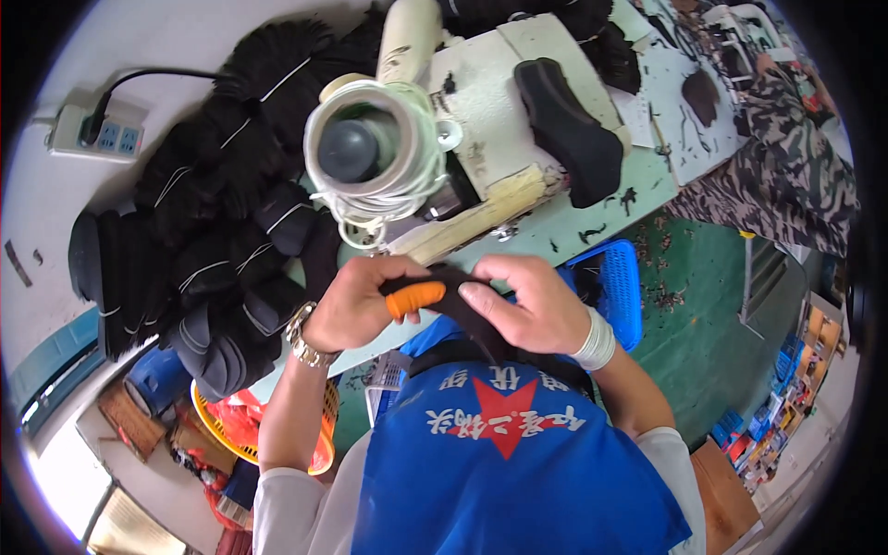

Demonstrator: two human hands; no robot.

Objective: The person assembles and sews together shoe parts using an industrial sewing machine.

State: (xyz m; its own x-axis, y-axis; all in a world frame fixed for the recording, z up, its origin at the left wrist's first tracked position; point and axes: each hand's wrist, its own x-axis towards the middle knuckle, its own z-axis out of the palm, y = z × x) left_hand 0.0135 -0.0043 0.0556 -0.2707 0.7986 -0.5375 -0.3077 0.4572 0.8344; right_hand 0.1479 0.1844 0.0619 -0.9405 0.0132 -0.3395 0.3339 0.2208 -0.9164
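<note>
Between my two hands, in front of the blue apron, is a black, curved piece of soft material (474, 319), perhaps a shoe part. My left hand (356, 303) pinches one side of it; an orange finger cot (414, 298) covers that thumb. On the other side my right hand (529, 303) grips it, thumb on top and fingers behind. Part of the piece hangs down over the apron. Beyond my hands, on the bench, lies a similar black shaped piece (572, 134), with a pale wooden strip (481, 217) near it.
A white machine post (407, 42) with a coiled cord (421, 176) stands on the bench (643, 190). Bundled black pieces (208, 213) are piled at the left. A blue basket (624, 291) is below at the right, an orange one (217, 430) at the left. Another person's camouflage clothing (786, 166) shows far right.
</note>
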